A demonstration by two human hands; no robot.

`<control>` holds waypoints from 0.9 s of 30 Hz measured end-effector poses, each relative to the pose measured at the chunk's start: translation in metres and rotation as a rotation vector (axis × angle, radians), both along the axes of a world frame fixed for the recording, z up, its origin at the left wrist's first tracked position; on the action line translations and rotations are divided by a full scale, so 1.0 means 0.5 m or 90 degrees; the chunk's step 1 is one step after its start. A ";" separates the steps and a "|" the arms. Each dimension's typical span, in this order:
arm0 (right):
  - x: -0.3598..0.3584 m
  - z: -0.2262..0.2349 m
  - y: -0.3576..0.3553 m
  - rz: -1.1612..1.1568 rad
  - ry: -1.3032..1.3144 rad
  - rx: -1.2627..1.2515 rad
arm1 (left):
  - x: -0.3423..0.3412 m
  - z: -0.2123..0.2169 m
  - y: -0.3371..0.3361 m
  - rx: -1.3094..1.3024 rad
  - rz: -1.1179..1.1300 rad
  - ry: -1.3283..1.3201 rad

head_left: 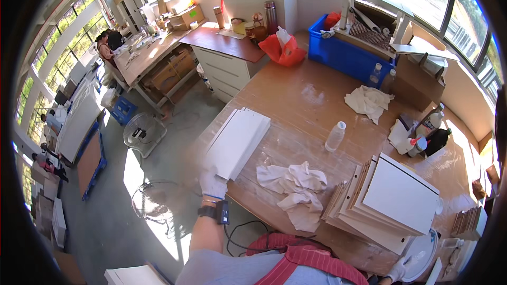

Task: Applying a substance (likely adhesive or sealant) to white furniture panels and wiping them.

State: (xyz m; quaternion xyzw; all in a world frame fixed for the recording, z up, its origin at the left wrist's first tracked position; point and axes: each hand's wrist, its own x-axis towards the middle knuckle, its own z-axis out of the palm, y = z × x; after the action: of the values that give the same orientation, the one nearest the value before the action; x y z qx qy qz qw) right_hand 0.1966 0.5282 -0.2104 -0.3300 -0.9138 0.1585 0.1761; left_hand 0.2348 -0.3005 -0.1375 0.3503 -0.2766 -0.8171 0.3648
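My left hand [213, 185], in a white glove, is at the near end of a stack of long white panels [238, 140] on the table's left edge. It touches the panels' end, but its fingers are blurred and partly hidden, so their grip is unclear. At the lower right, my gloved right hand [396, 270] is low beside a round white lid or tub [421, 256]. Its fingers are too small and covered to read. Between my arms lies a crumpled white cloth [296, 184]. A taller pile of white boards [400, 195] stands right of the cloth.
A clear bottle with a white cap [335, 137] stands mid-table. Farther back are a second cloth [368, 103], a blue crate [338, 55] and a red bag [283, 50]. Several bottles [430, 121] stand at the right. A floor fan [143, 133] is left of the table.
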 end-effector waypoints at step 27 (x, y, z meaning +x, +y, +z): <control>0.012 0.022 -0.195 0.204 -0.542 0.183 | -0.058 0.025 0.047 -0.424 -0.082 -0.845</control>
State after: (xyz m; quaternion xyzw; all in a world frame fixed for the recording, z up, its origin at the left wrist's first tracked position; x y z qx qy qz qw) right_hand 0.2026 0.4305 -0.1993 -0.1924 -0.9568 -0.0940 -0.1968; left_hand 0.2056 -0.2767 -0.1248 0.6242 -0.6918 -0.3262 0.1596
